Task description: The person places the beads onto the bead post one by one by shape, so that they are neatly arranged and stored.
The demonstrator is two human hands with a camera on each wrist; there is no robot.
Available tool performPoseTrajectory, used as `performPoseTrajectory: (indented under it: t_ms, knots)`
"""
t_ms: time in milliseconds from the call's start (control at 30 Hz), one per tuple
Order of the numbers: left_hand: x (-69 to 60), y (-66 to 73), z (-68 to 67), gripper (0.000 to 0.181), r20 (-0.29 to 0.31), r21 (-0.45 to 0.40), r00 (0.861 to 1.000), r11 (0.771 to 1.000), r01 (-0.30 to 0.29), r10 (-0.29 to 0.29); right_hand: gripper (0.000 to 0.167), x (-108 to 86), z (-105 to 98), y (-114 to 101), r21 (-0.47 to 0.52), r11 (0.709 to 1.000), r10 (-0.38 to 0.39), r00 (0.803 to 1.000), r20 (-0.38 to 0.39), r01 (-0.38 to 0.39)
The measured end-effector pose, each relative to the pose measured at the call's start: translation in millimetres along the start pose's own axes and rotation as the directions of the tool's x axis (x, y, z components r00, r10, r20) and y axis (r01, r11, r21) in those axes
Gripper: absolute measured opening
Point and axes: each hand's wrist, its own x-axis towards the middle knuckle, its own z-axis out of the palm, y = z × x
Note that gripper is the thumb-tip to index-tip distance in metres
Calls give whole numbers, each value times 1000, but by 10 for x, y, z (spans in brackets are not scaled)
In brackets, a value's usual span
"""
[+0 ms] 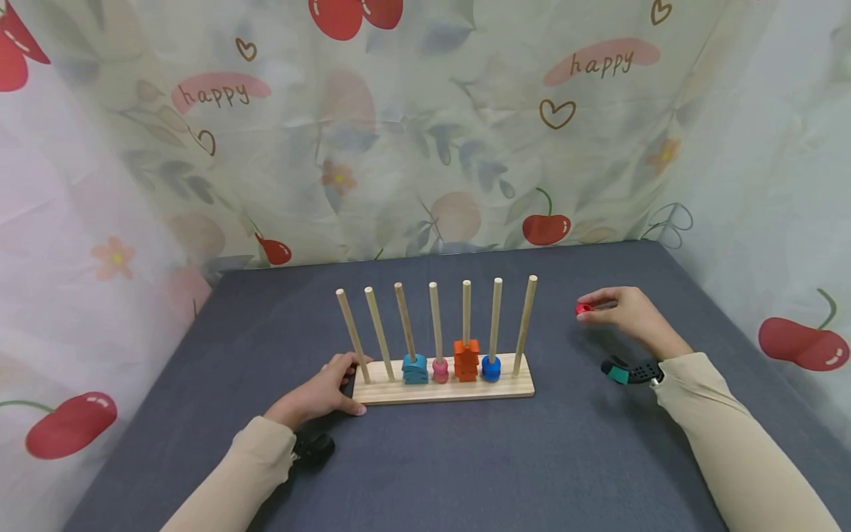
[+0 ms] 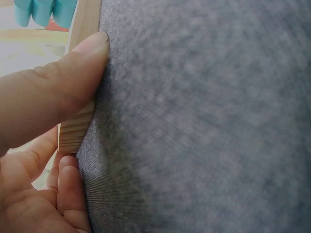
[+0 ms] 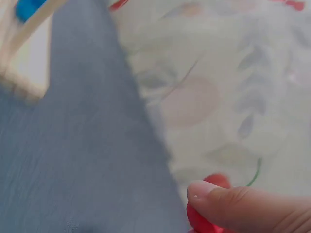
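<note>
A wooden peg board (image 1: 445,391) with several upright pegs stands on the dark table. My left hand (image 1: 326,388) grips the board's left end; in the left wrist view the thumb (image 2: 87,63) lies along its front edge and the other fingers are at its end. Teal pieces (image 1: 415,369), pink beads (image 1: 440,371), orange pieces (image 1: 466,360) and blue beads (image 1: 491,368) sit on the middle pegs. To the right of the board, my right hand (image 1: 628,314) pinches a small red bead (image 1: 583,309) above the table. In the right wrist view the thumb partly hides the red bead (image 3: 201,216).
The two leftmost pegs and the rightmost peg (image 1: 525,325) carry no pieces. A patterned curtain (image 1: 425,133) hangs behind the dark table (image 1: 452,473) and along its sides. Each wrist wears a dark strap (image 1: 634,372).
</note>
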Motion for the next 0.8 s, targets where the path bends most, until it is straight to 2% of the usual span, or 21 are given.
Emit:
performPoseTrajectory:
  t_ms: [333,500,667,800]
  knots:
    - [-3,-3,-1,76,-3,6,1000,1000,-17,17,58,-193,-50,-591,128,987,-86,994,-72,95]
    - [7,-13,3,76,-8,14,1000,1000,-10,10,55,-354,-67,-892,203,967,-126,982,-141,154]
    - [6,-15,2,76,-1,11,1000,1000,0,0,52,-477,-70,-1105,243,949,-153,967,-202,201]
    - [-2,-6,0,76,4,11,1000,1000,8,-8,47,-563,-53,-1233,288,919,-202,948,-247,271]
